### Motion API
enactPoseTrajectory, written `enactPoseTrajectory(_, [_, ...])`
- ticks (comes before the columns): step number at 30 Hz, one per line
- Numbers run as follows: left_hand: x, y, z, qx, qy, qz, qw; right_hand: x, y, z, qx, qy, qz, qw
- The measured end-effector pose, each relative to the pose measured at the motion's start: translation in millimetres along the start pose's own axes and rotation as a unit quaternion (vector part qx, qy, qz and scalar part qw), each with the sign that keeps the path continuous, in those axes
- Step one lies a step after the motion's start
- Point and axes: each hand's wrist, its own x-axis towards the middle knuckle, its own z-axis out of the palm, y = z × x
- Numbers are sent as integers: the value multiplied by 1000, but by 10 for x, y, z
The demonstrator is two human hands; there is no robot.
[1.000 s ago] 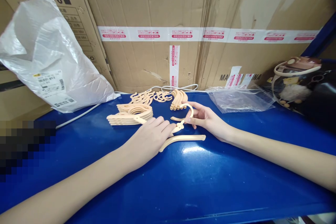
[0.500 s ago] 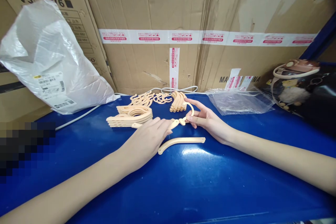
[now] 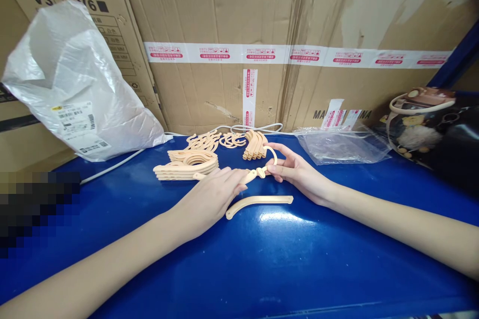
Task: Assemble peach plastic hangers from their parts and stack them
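My left hand (image 3: 213, 194) is closed around a beige plastic hanger arm (image 3: 247, 177), whose far tip pokes out past the knuckles. A curved hanger hook (image 3: 275, 153) is pinched between the thumb and fingers of my right hand (image 3: 295, 172). The hook's base meets the end of the hanger arm between my hands; whether they are joined I cannot tell. Just below, a loose curved hanger arm (image 3: 258, 201) lies on the blue table (image 3: 284, 264). Beyond my left hand is a stack of folded hanger pieces (image 3: 187, 172).
Loose hooks (image 3: 232, 140) and a bundle of hanger arms (image 3: 255, 145) lie at the back. A white plastic bag (image 3: 82, 89) stands at left, a clear bag (image 3: 342, 147) at right beside a dark bag with trinkets (image 3: 419, 129). Cardboard (image 3: 209, 94) walls the rear.
The view has shifted very slightly. Both hands keep their hold, and the hook and hanger arm stay end to end with hardly any movement.
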Motion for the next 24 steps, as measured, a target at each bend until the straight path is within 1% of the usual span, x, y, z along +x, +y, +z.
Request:
enactPoseTrajectory(3, [-3, 14, 1, -2, 1, 8, 1000, 0, -4, 0, -5, 1, 3, 1000])
enactPoseTrajectory(6, [-17, 23, 3, 8, 0, 19, 1000, 6, 1, 5, -15, -14, 1, 1000])
enactPoseTrajectory(11, [-52, 31, 19, 49, 6, 46, 998, 20, 12, 9, -18, -29, -6, 999])
enactPoseTrajectory(15, [-65, 24, 38, 89, 20, 81, 993, 19, 6, 7, -24, -41, 2, 999])
enactPoseTrajectory(18, [-61, 17, 40, 106, 30, 97, 989, 17, -10, 7, -43, -43, -2, 998])
enactPoseTrajectory(24, [-45, 35, 38, 160, 31, 99, 982, 19, -52, -8, -109, -46, -31, 992])
